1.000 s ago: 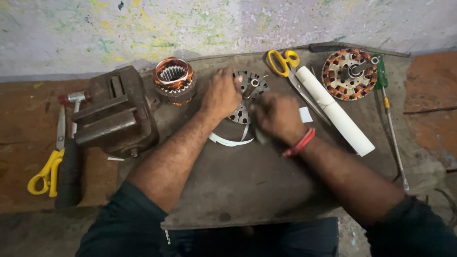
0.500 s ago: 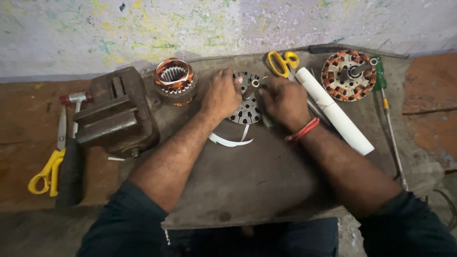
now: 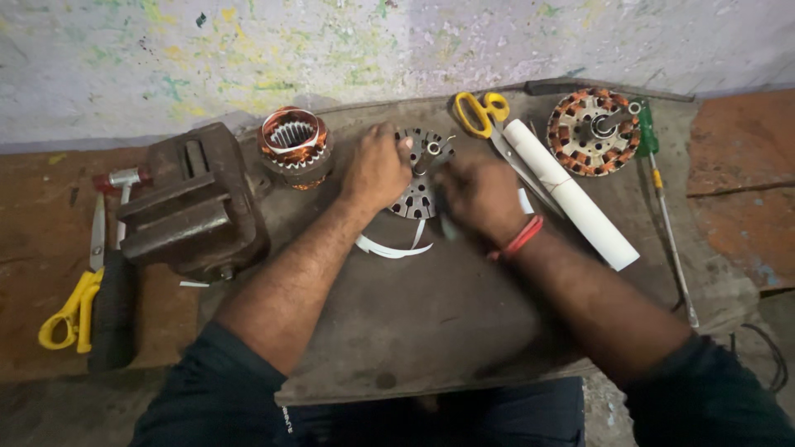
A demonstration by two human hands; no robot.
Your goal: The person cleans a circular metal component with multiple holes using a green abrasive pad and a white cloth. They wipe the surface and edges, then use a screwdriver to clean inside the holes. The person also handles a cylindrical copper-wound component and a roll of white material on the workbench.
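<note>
In the head view, both hands rest on a bare metal stator core (image 3: 418, 178), a round grey piece with slots that lies flat near the far middle of the grey work slab (image 3: 431, 331). The left hand (image 3: 377, 165) lies over the left edge of the core with the fingers bent down on it, so it presses or holds that side. The right hand (image 3: 480, 194) covers the right side of the core; the fingers are curled, but it is blurred and one cannot tell if it pinches something. A red band (image 3: 522, 238) sits on the right wrist. Curved white strips (image 3: 393, 247) lie just below the core, touching the slab.

Left of the left hand stands a stator with copper winding (image 3: 294, 145), and further left a heavy brown vise (image 3: 195, 207). To the right lie yellow-handled scissors (image 3: 480, 112), a white tube (image 3: 571, 194), a second wound stator (image 3: 592, 132) and a green-handled screwdriver (image 3: 658, 182).
</note>
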